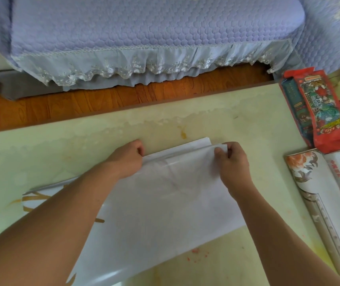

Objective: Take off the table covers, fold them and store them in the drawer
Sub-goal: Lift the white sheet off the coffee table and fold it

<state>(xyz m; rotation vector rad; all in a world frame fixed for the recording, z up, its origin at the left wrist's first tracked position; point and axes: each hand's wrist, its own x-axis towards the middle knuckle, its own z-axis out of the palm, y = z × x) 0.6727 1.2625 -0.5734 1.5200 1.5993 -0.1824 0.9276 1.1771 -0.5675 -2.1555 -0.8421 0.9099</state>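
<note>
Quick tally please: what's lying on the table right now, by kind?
White plastic table cover, part folded, held by left hand and right hand: 1
Floral-bordered folded cover: 1
Red printed foil packet: 1
Total: 3

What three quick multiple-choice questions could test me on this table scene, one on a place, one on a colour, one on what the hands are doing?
1. Where does the red packet lie?
A. at the table's right end
B. on the sofa
C. under the cover

2. What colour is the sofa's quilted cover?
A. green
B. lilac
C. black

3. What are the two hands doing?
A. hanging idle
B. pinching the white table cover's far edge
C. opening a drawer

Answers: 1 A, it sits on the table at the right. 2 B, pale purple. 3 B, the left hand and right hand both grip the white table cover.
</note>
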